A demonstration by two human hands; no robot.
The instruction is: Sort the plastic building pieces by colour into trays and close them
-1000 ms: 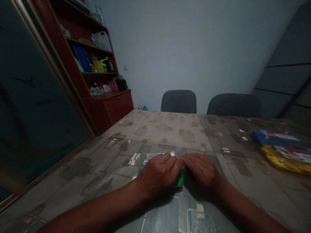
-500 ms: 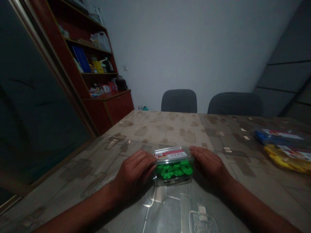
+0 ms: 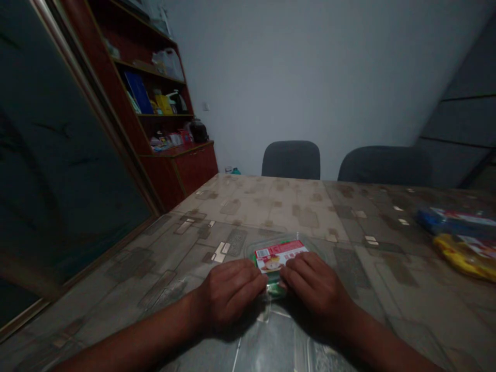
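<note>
A clear plastic box (image 3: 281, 254) with a red and white label and green pieces inside lies on the patterned table (image 3: 271, 206) in front of me. My left hand (image 3: 228, 292) grips its near left edge with curled fingers. My right hand (image 3: 315, 287) grips its near right edge, fingers bent over the lid. The near side of the box is hidden under both hands.
A blue packet (image 3: 451, 219) and a yellow packet (image 3: 467, 256) lie at the table's right edge. Two grey chairs (image 3: 291, 160) stand at the far side. A red-brown shelf unit (image 3: 163, 108) holding several items stands at the left, beside a dark glass panel (image 3: 58, 170).
Both hands have moved from the box's sides to its near edge and come closer together. The box is turned so its labelled lid faces up and most green pieces are hidden.
</note>
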